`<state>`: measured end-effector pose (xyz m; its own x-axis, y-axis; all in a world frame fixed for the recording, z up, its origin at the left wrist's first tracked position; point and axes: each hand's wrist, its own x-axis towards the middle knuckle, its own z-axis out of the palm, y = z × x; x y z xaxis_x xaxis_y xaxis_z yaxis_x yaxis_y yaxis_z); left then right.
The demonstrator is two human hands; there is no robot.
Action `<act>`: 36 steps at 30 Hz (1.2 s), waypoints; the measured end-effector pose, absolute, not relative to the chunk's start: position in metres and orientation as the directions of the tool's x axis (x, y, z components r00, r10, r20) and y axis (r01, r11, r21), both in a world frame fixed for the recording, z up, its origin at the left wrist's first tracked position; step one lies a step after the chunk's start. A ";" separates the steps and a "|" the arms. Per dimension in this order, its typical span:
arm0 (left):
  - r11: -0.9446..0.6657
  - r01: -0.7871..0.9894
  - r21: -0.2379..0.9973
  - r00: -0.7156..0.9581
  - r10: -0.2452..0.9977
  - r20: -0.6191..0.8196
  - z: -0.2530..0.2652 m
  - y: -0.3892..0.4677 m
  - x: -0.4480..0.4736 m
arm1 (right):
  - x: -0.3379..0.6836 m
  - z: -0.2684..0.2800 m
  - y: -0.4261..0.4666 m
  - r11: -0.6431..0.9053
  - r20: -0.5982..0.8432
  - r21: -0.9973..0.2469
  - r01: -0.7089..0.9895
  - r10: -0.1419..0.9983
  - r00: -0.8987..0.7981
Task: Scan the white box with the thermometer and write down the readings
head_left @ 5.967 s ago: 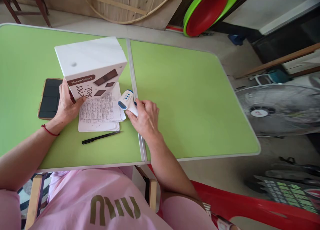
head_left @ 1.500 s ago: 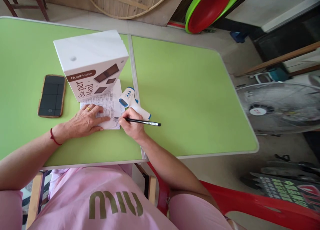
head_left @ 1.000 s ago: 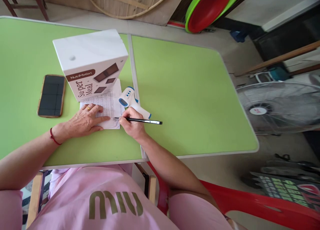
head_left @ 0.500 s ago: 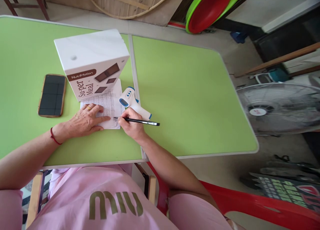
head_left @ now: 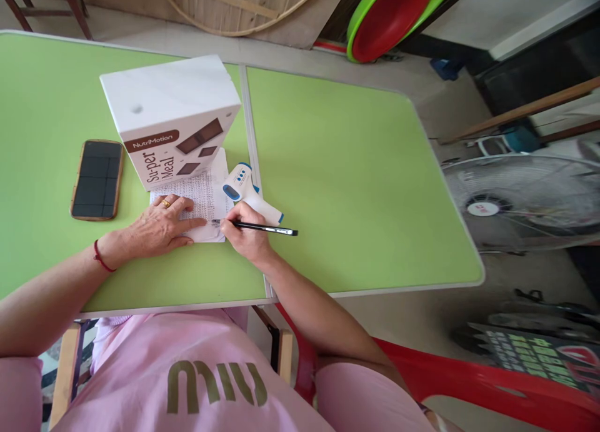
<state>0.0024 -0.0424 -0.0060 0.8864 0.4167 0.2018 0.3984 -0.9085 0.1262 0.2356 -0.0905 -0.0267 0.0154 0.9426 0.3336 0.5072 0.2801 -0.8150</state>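
Head view: the right hand [head_left: 248, 237] pinches a black pen [head_left: 276, 230], slanted as for writing, over handwritten sheets [head_left: 206, 195]; the left hand [head_left: 159, 229], loosely spread palm-down, likely steadies them. Right of these lies a thermometer gun [head_left: 255, 202]; the NutriMotion box [head_left: 175, 113], farther, perhaps weights them.

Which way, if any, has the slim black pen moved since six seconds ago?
Yes: relative to the silver metal table seam, the pen moved right; in the bare right hand, it now extends across that seam.
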 end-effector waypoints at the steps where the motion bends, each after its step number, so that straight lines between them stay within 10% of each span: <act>1: -0.909 0.398 0.126 0.886 0.416 0.206 -0.006 -0.042 0.002 | 0.236 -0.026 -0.091 0.283 0.340 -0.815 0.505 0.940 0.021; 36: -0.881 0.470 0.054 0.794 0.449 0.410 0.000 -0.023 -0.014 | 0.242 -0.035 -0.086 0.325 0.356 -0.739 0.590 0.932 -0.068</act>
